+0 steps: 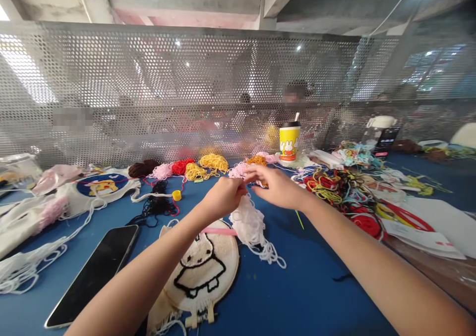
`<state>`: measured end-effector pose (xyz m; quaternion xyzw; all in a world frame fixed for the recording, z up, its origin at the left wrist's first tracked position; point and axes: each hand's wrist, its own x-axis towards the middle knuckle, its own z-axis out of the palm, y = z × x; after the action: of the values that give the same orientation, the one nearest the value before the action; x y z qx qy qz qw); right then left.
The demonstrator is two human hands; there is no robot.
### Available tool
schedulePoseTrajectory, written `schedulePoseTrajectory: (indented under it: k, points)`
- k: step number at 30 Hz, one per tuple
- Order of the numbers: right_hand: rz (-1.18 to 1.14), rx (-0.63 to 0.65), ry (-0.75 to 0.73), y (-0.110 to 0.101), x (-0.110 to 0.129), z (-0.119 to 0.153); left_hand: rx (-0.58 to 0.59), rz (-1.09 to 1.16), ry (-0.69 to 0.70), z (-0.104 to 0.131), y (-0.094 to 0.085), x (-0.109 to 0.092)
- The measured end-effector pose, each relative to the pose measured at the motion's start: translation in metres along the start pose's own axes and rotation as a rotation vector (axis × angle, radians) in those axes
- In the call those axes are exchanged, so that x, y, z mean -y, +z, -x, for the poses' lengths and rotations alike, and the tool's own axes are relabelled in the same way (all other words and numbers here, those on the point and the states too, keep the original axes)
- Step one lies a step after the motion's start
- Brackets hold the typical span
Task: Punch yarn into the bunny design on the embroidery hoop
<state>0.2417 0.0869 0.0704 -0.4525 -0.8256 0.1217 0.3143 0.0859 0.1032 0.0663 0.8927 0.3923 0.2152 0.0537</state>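
Observation:
My left hand (224,197) is closed at the top of a hank of white yarn (249,222), which hangs below the fist with loose loops trailing onto the table. Close against its fingertips, my right hand (273,186) has bent fingers, with a gap between them and the thumb; no strand shows clearly in it. Under my left forearm lies a round embroidery hoop (230,266) with cream cloth and a black-outlined rabbit, partly hidden by the arm. A pink strip (219,231) crosses the hoop's upper part beside the white yarn.
A phone (98,271) lies left of the hoop. Yellow yarn (213,163), red yarn (182,166) and black yarn (158,199) lie behind. A lidded paper cup (289,142) stands before the perforated metal screen (208,78). Tangled coloured yarn (330,185) covers the right side.

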Motion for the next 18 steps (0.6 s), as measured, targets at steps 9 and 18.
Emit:
schedulePoseTrajectory:
  k: [9, 18]
  points:
    - [0.016, 0.258, -0.006, 0.015, 0.007, 0.001, 0.142, -0.159, 0.094, 0.003, -0.009, -0.001]
    - [0.255, 0.429, 0.076, 0.016, 0.000, 0.005, 0.231, -0.385, 0.042, 0.005, -0.003, 0.004]
